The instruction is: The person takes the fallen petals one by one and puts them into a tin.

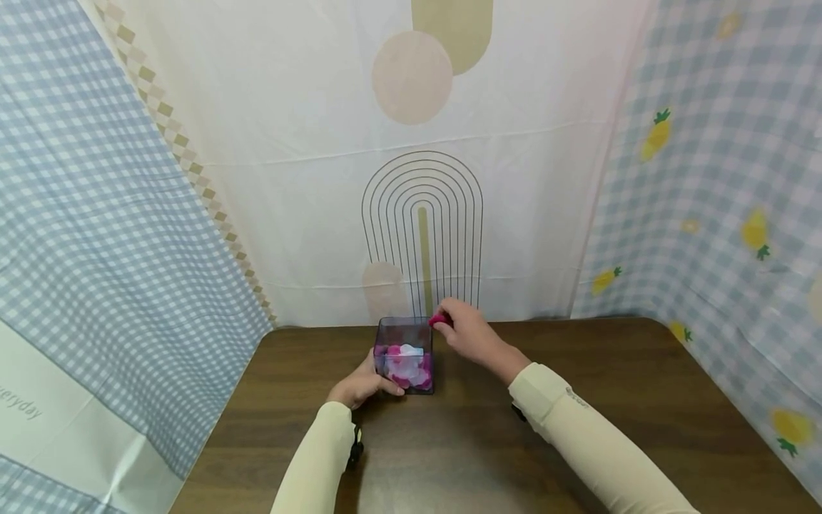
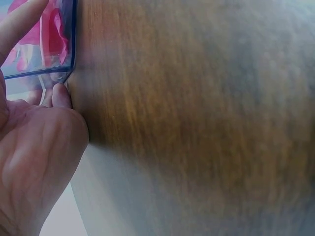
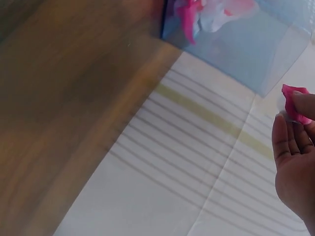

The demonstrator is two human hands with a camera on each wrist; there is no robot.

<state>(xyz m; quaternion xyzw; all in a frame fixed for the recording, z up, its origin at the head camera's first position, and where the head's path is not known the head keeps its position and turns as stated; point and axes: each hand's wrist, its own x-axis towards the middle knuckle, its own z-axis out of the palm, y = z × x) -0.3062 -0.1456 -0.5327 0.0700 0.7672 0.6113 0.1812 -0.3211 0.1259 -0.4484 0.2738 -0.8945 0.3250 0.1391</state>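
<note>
A clear, smoky-tinted plastic box [image 1: 403,333] stands upright at the back of the table, filled partway with pink and white petals [image 1: 407,368]. My left hand [image 1: 362,384] grips its lower left side, the thumb across the front and the fingers around the side. In the left wrist view, that thumb [image 2: 19,27] crosses the wall in front of the petals. Beside the box's upper right edge, my right hand [image 1: 472,334] pinches a dark pink petal [image 3: 295,102] between thumb and fingers. A whitish bit shows behind that petal in the right wrist view.
The box stands on a dark brown wooden table [image 1: 488,442], close to its far edge. Behind it hangs a white cloth [image 1: 533,214] with arch patterns. Checked cloths hang at the left [image 1: 148,235] and right [image 1: 706,214].
</note>
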